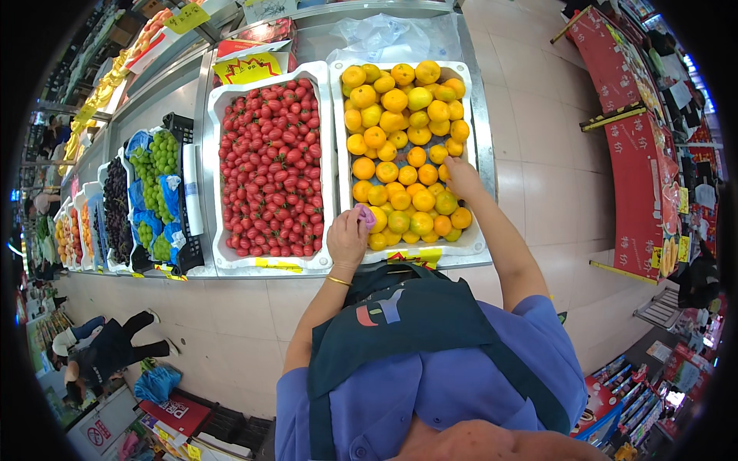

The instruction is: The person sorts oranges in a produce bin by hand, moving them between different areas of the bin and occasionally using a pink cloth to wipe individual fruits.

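A white foam crate (477, 230) of mandarin oranges (395, 101) is before me, with a bare patch of its dark bottom in the middle. My right hand (464, 180) reaches in over the crate's right side. Its fingers curl round a mandarin orange (443, 173); the grip is partly hidden. At the crate's near left corner is my left hand (347, 239), closed on a crumpled pinkish-purple cloth (366, 215). This cloth touches the nearest oranges. Directly to the left stands another white foam crate (216, 173), full of red cherry tomatoes (271, 167).
Green grapes (155, 167) in a black crate (187, 253) and dark grapes (117, 207) stand farther left. Clear plastic bags (386, 34) lie behind the oranges. A red-covered stand (637, 190) is across the aisle at right. At lower left a person (109, 351) is on the tiled floor (230, 322).
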Demonstrator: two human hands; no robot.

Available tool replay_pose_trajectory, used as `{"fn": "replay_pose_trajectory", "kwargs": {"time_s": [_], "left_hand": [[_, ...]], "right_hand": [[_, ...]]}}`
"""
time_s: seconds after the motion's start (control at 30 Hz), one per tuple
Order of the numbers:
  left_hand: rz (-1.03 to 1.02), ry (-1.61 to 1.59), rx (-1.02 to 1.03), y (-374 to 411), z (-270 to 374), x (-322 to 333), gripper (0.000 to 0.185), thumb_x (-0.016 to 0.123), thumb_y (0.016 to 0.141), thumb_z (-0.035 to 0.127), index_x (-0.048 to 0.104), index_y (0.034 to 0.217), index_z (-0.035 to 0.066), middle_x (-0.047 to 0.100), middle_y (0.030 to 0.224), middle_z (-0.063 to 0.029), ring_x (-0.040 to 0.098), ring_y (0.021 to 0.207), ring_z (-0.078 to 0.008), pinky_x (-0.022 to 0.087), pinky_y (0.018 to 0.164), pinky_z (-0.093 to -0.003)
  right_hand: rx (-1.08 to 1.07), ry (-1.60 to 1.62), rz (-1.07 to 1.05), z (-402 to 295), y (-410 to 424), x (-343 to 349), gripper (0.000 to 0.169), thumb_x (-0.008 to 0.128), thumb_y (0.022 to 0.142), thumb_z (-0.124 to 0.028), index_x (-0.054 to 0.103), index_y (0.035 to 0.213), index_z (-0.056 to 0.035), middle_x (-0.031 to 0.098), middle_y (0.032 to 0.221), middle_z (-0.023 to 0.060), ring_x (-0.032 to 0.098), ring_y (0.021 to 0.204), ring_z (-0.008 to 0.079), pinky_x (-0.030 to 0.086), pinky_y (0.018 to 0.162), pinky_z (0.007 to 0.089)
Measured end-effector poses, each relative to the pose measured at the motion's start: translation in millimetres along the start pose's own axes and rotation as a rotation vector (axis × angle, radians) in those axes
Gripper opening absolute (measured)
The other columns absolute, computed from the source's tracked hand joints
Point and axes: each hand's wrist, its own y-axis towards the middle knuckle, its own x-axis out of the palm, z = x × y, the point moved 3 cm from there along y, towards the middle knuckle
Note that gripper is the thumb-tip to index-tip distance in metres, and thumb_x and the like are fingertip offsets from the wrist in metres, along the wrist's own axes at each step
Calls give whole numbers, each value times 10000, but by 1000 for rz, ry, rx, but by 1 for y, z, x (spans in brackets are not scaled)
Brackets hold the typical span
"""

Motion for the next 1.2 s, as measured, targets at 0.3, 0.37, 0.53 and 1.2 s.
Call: {"fn": "replay_pose_trajectory", "kwargs": {"time_s": [0.3,0.37,0.53,1.2], "left_hand": [[19,8,10,-1,1,-1,325,692,865,185,629,1172,99,639,1034,-100,627,908,-303,511,740,-415],[36,22,19,-1,0,0,329,694,866,190,627,1174,99,637,1039,-99,626,910,-302,511,744,-414],[5,7,11,1,0,0,334,695,864,185,628,1180,100,638,1034,-95,626,904,-300,510,740,-413],[18,17,21,2,3,-4,312,684,871,177,628,1167,94,637,1020,-105,628,907,-305,504,744,-417]], "right_hand": [[200,-67,-26,-17,20,-16,238,678,860,-205,640,1038,-51,666,1023,154,676,945,327,569,791,424],[171,-90,98,-19,30,-16,282,687,867,-266,645,1053,-59,670,1025,149,683,929,319,573,770,413],[188,-225,90,-23,40,1,383,732,852,-354,644,1057,-43,663,1012,140,678,911,308,568,768,392],[567,1628,-21,18,-27,-11,557,609,904,-115,405,1422,-105,549,1173,108,580,1024,202,520,804,338]]}}
